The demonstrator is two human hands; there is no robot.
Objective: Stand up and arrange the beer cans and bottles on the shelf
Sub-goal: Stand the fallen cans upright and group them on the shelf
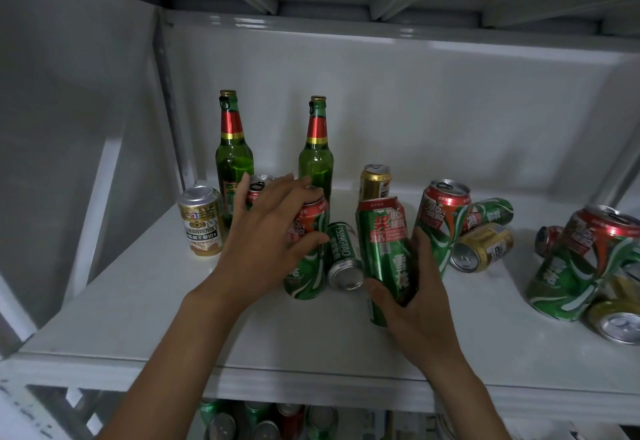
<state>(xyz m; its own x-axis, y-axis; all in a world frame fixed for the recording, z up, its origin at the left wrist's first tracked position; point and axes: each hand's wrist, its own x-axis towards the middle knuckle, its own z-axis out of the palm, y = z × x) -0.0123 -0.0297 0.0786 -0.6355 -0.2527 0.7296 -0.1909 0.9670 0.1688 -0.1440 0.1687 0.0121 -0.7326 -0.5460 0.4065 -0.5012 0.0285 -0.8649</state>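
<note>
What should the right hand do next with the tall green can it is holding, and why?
Probably set it upright on the bare shelf in front. The right hand grips the tall green can, which leans, while the left hand holds another can beside the lying Tsingtao can.

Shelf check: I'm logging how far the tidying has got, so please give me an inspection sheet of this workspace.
Surface: white shelf, metal frame.
Job's things: two green bottles upright at the back; white-gold can and gold can upright; Tsingtao can lying down; green can and gold can lying to the right.
Clutter: more cans on the lower shelf.
Hands: left hand grips an upright red-green can; right hand holds a tilted green can.
Cables: nothing seen.
Surroundings: grey wall, dim light.
</note>
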